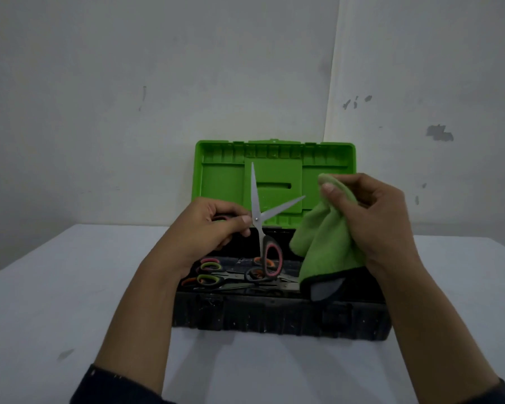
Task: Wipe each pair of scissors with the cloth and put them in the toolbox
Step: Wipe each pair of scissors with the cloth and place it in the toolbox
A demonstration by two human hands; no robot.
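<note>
from my feed: left hand is up over the toolbox, fingers curled round one handle loop of the pink-handled scissors, thumb tip by the pivot; blades spread wide in a v, pointing up & away from me, in front of the lid; the 2nd handle loop hangs free below the hand, over the box interior; right hand is closed on the green cloth, thumb & fingers pinching a fold at the top, the rest w/ its dark edge draping down over the box's right end; cloth & blades are near but apart; toolbox sits on the white table, black base, green lid standing open at the back towards the wall; inside the base, left & middle, lie other scissors w/ green, orange & pink handles, overlapping; can't count them exactly; dark sleeves show at the bottom edge
</note>
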